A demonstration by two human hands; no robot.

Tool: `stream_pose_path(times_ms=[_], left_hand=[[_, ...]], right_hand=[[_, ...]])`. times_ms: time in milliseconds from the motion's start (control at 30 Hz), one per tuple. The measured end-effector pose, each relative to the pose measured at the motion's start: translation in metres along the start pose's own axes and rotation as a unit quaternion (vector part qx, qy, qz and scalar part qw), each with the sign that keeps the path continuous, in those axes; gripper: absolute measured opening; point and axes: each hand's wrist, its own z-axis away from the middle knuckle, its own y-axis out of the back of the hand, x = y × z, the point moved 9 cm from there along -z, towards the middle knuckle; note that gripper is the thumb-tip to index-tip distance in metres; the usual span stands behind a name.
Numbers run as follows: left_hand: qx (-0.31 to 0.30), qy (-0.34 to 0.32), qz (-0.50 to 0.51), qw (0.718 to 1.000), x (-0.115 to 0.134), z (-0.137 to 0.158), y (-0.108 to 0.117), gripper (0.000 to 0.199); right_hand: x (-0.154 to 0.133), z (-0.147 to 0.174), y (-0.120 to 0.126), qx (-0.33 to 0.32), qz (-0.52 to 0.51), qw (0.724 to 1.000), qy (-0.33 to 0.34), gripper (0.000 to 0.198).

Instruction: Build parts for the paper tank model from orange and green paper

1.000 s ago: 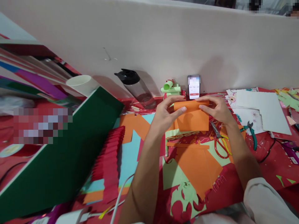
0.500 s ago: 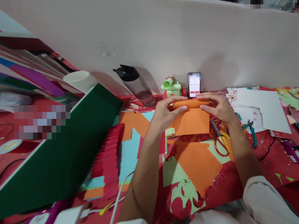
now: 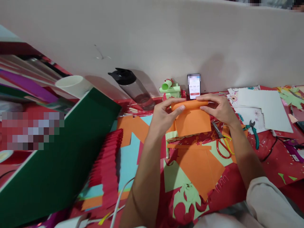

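Note:
Between my hands is a sheet of orange paper [image 3: 193, 122], its far edge curled into a roll. My left hand [image 3: 166, 115] pinches the roll's left end, thumb on the near side and fingers beyond it. At the right end my right hand [image 3: 218, 109] grips the roll the same way. Below the sheet lie a narrow orange strip [image 3: 190, 147] and more orange paper [image 3: 196, 169]. Scissors with red and yellow handles [image 3: 223, 145] rest beside my right wrist. Behind my left hand stands a light green rolled-paper model [image 3: 171, 88].
A phone [image 3: 194, 87] showing a timer leans on the wall. A dark bottle [image 3: 133, 90] and a white cup [image 3: 73, 84] stand left, near a large green board [image 3: 71, 148]. Folded red paper [image 3: 109, 161] lies left of my arm. Pliers [image 3: 254, 134] and white sheets [image 3: 273, 109] lie right.
The rolled edge now tilts slightly, its right end higher, and the sheet's lower edge slants. Both hands still hold it. The whole view has shifted a little.

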Motion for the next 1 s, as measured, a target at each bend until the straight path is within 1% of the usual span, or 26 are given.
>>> stream_pose_path(times_ms=[100,367,500,567,700,767,833,900,1000], left_hand=[[0.007,0.006,-0.002,1.000,-0.001,-0.001,0.001,0.040],[-0.004,0.029,0.006,1.000,-0.004,0.000,-0.003,0.044],[-0.014,0.041,0.009,0.999,-0.005,0.002,-0.006,0.044],[-0.018,0.048,0.005,0.999,-0.006,0.002,-0.007,0.043],[-0.026,0.023,-0.030,0.999,-0.001,0.002,-0.010,0.039],[-0.026,0.013,-0.038,0.999,0.002,0.002,-0.010,0.039],[-0.029,0.020,-0.035,0.999,0.002,0.002,-0.011,0.041],[-0.036,0.026,-0.036,0.998,0.003,0.002,-0.013,0.045],[-0.033,0.009,-0.058,0.998,0.009,0.002,-0.012,0.045]], right_hand=[[-0.003,0.000,-0.002,-0.003,0.003,1.000,-0.004,0.031],[0.000,0.000,-0.012,0.004,-0.009,1.000,-0.028,0.028],[0.008,-0.002,-0.014,0.023,-0.063,0.996,-0.053,0.035],[0.008,-0.003,-0.016,0.019,-0.080,0.995,-0.058,0.038],[0.003,-0.003,-0.025,-0.011,-0.068,0.996,-0.050,0.038],[0.004,-0.002,-0.026,-0.004,-0.072,0.996,-0.056,0.037],[0.006,-0.002,-0.026,0.007,-0.071,0.996,-0.058,0.036],[0.007,-0.003,-0.025,0.018,-0.068,0.996,-0.049,0.034],[0.007,-0.004,-0.024,0.027,-0.069,0.997,-0.031,0.031]])
